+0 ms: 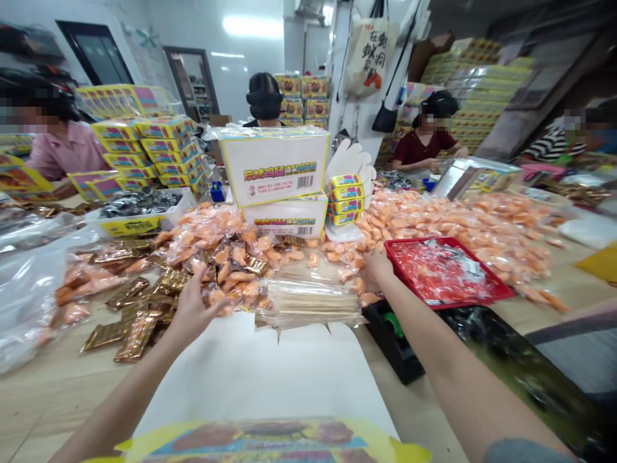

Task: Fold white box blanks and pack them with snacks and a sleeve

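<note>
My left hand (195,305) is at the edge of a pile of orange wrapped pieces (236,273), its fingers apart and nothing seen in it. Gold packets (139,328) lie left of it. My right hand (378,267) reaches to more orange pieces (501,225) beside a red tray (506,292) of small red packets; its fingertips are hidden among the pieces. Between my hands lies a clear bag of thin wooden sticks (313,303). Nearest me, an opened white box (270,379) has a colourful printed edge (260,444).
Stacked white boxes (277,167) stand ahead, beside small yellow boxes (346,199). A white tray (178,209) of dark packets is at the left. A black tape dispenser (402,354) sits by my right forearm. Several people work around the table.
</note>
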`<move>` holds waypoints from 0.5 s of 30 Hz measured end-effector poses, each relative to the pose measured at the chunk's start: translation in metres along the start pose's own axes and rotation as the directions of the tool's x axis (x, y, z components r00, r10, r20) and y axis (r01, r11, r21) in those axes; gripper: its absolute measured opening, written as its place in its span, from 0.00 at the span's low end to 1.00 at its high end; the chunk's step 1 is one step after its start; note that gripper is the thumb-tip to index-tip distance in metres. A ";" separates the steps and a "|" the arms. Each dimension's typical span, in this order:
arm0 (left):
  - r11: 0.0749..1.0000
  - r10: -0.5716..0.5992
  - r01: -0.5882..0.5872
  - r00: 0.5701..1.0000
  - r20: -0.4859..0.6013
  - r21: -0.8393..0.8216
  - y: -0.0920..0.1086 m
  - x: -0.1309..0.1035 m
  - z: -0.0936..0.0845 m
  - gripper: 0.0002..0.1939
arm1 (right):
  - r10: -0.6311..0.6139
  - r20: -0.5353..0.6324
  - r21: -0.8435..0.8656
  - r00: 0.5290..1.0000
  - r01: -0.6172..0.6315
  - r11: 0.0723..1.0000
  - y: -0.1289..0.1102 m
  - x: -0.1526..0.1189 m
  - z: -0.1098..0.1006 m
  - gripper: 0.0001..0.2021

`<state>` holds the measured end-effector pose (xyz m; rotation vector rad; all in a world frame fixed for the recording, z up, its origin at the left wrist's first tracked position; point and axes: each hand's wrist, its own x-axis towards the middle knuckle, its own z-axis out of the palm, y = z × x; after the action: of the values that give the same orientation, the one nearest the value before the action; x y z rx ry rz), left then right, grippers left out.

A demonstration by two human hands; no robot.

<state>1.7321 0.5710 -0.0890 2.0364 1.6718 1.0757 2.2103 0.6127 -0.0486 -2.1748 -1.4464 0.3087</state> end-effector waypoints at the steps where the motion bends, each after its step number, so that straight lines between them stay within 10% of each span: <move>1: 1.000 0.016 -0.015 0.999 -0.032 0.027 0.003 0.000 -0.003 0.43 | 0.001 -0.021 0.028 1.000 -0.001 1.000 0.005 0.001 -0.002 0.11; 6: 0.980 -0.055 0.039 0.996 -0.076 -0.194 0.046 -0.001 -0.039 0.27 | 0.044 -0.115 0.291 0.992 -0.009 0.957 -0.001 -0.021 -0.030 0.05; 9: 0.920 -0.183 0.060 0.939 -0.290 -0.387 0.080 -0.014 -0.081 0.24 | 0.043 -0.079 0.528 0.996 0.005 0.849 -0.010 -0.055 -0.060 0.05; 13: 0.843 -0.216 -0.137 0.800 -0.560 -0.521 0.124 -0.072 -0.130 0.16 | -0.008 0.083 0.888 0.996 -0.071 0.455 -0.013 -0.127 -0.110 0.06; 15: 0.855 -0.174 -0.124 0.846 -0.504 -0.504 0.150 -0.123 -0.135 0.12 | -0.015 -0.003 0.871 1.000 0.010 0.491 -0.010 -0.176 -0.135 0.05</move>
<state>1.7391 0.3836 0.0547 1.4254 1.3796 1.9750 2.1918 0.4178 0.0551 -1.2844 -0.9389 0.8430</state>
